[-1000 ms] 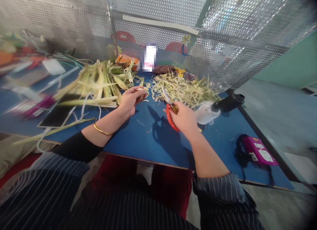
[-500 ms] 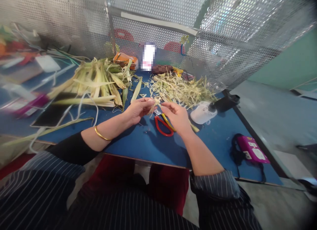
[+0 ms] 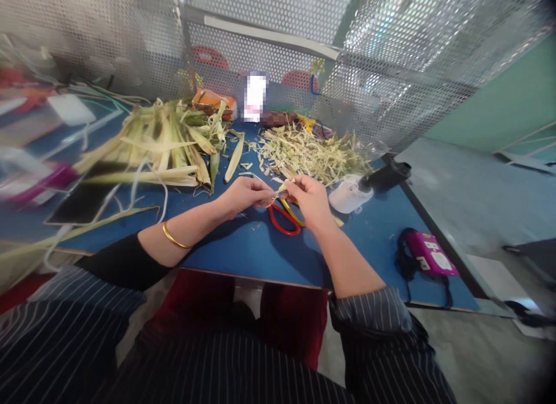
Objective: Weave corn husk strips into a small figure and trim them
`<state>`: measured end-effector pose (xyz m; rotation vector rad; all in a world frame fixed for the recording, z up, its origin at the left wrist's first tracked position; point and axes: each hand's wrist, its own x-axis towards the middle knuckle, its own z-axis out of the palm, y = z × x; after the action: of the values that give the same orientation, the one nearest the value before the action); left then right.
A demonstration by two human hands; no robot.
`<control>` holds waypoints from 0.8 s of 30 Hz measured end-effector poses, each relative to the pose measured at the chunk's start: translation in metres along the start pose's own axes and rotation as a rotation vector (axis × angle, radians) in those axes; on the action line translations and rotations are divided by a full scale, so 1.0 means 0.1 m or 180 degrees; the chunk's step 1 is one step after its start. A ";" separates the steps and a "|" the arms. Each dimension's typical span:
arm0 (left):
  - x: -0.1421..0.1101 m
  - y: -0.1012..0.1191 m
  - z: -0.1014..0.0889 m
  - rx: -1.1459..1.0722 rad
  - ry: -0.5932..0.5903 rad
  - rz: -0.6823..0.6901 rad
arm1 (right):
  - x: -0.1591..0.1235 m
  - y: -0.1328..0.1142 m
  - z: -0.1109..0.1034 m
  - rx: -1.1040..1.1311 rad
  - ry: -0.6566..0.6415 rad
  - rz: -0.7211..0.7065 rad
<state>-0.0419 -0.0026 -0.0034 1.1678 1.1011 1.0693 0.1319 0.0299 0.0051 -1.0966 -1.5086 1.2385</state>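
Note:
My left hand (image 3: 247, 197) is closed in a pinch, a gold bangle on its wrist. Its fingertips meet the end of a small pale corn husk strip (image 3: 282, 188), though the exact hold is partly hidden. Thumb and fingers of my right hand (image 3: 310, 201) pinch the same strip from the other side. Just below both hands lies a pair of scissors (image 3: 284, 224) with one red and one yellow handle, its blades mostly covered by my fingers. Behind them spreads a heap of shredded husk strips (image 3: 315, 152).
Whole corn husks (image 3: 163, 137) are piled at the left, near a dark flat panel (image 3: 82, 198) with white cords. A white thread cone (image 3: 345, 195), a black cylinder (image 3: 391, 177) and a magenta box (image 3: 432, 253) stand right. Perforated metal mesh (image 3: 269, 50) borders the blue table's back.
My fingertips have shifted on the husk strip; the left hand is now in a tighter pinch. The whole view has slid slightly, with the scissors still on the table.

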 end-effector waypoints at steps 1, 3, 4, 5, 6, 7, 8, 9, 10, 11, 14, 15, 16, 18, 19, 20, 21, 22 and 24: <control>0.00 0.01 0.00 0.0037 -0.0023 -0.0002 | 0.01 0.00 -0.01 0.0008 0.0012 -0.0031; 0.01 0.02 0.00 0.0105 -0.0033 -0.0094 | 0.01 -0.01 -0.02 0.0033 0.0130 -0.0132; 0.01 0.02 0.00 0.0127 0.0015 -0.0141 | 0.02 -0.02 -0.03 0.0029 0.0205 -0.0182; 0.01 0.02 0.00 0.0144 0.0084 -0.0149 | 0.02 -0.03 -0.04 0.0009 0.0259 -0.0223; 0.01 0.02 0.00 0.0166 0.0157 -0.0101 | 0.02 -0.04 -0.04 -0.0017 0.0277 -0.0252; 0.01 0.02 0.01 0.0194 0.0211 -0.0008 | 0.02 -0.05 -0.04 -0.0045 0.0248 -0.0265; 0.01 0.02 0.01 0.0222 0.0226 0.0105 | 0.01 -0.05 -0.04 -0.0070 0.0176 -0.0269; 0.00 0.02 0.02 0.0242 0.0212 0.0216 | 0.01 -0.05 -0.04 -0.0095 0.0068 -0.0269; 0.00 0.02 0.03 0.0246 0.0178 0.0295 | 0.01 -0.05 -0.03 -0.0122 -0.0054 -0.0275; 0.00 0.01 0.04 0.0227 0.0150 0.0323 | 0.00 -0.04 -0.01 -0.0139 -0.0150 -0.0292; 0.00 0.00 0.06 0.0019 0.0184 0.0182 | 0.00 -0.01 0.02 -0.0101 -0.0111 -0.0300; 0.01 -0.01 0.06 -0.0073 0.0240 0.0140 | -0.01 0.00 0.03 -0.0090 -0.0062 -0.0244; 0.01 -0.01 0.06 -0.0158 0.0307 0.0135 | -0.01 0.01 0.03 -0.0100 -0.0068 -0.0143; 0.02 -0.02 0.05 -0.0262 0.0460 0.0203 | -0.03 0.03 0.05 -0.0181 -0.0303 0.0109; 0.02 -0.02 0.04 -0.0272 0.0509 0.0237 | -0.04 0.04 0.06 -0.0243 -0.0459 0.0190; 0.01 -0.02 0.04 -0.0273 0.0523 0.0253 | -0.05 0.04 0.07 -0.0315 -0.0575 0.0208; 0.01 -0.01 0.04 -0.0294 0.0498 0.0238 | -0.06 0.05 0.08 -0.0391 -0.0641 0.0161; 0.00 -0.01 0.04 -0.0342 0.0425 0.0178 | -0.07 0.06 0.09 -0.0474 -0.0674 0.0068; -0.02 0.00 0.04 -0.0473 0.0211 0.0022 | -0.08 0.06 0.10 -0.0694 -0.0740 -0.0176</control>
<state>-0.0381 -0.0047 -0.0027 1.0253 1.0507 1.1819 0.1250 0.0212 -0.0026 -1.0694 -1.8736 1.2171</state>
